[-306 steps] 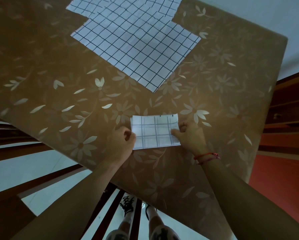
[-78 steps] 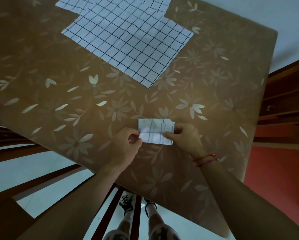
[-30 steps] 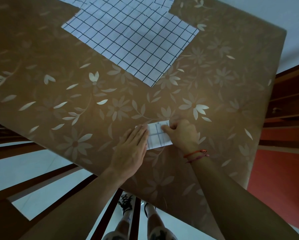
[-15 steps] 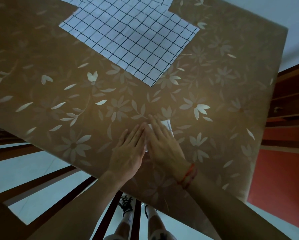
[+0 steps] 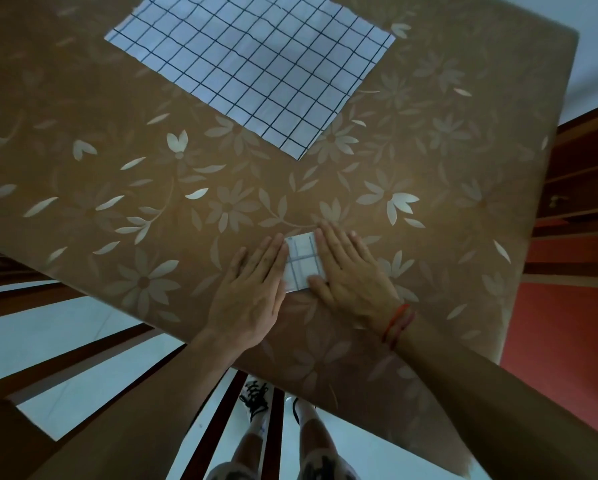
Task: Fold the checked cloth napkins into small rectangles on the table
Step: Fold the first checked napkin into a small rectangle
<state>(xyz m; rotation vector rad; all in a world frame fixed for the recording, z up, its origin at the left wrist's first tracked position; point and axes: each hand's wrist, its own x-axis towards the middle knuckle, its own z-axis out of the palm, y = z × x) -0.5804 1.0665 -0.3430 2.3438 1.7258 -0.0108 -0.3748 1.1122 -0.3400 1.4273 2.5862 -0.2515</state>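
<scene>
A small folded checked napkin (image 5: 301, 263) lies near the front edge of the brown flowered table (image 5: 124, 188). My left hand (image 5: 252, 292) lies flat with straight fingers along the napkin's left side. My right hand (image 5: 351, 271) presses flat on its right side, thumb across the lower edge. Only a narrow strip of the folded napkin shows between the two hands. A large unfolded checked napkin (image 5: 256, 60) lies spread flat at the far middle of the table.
The table's right edge (image 5: 540, 188) borders a red floor and dark wooden shelves (image 5: 581, 188). Dark wooden rails (image 5: 65, 362) and a pale floor show below the front edge, with my shoes (image 5: 256, 396) beneath.
The napkin went from a wide rectangle to a narrow one. My hands changed from pinching its edges to lying flat, and since half a second ago they slid apart, uncovering the middle strip.
</scene>
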